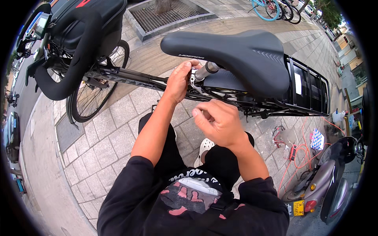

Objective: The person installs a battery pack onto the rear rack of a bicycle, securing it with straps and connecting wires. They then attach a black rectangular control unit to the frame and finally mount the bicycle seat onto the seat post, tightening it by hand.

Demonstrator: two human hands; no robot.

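Note:
A bicycle with a black saddle stands across the view in front of me. My left hand is closed around the silver seat clamp at the foot of the seatpost; its fingertips are partly hidden behind the clamp. Below the saddle, my right hand hovers apart from the frame, fingers curled toward the thumb. What lies inside those curled fingers, if anything, is hidden. The black frame tube runs left from the clamp toward the front wheel.
Drop handlebars and a black bag are at the left. A black rear rack extends right. A parked scooter, orange cable and blue-white box lie at lower right. A tree grate is beyond.

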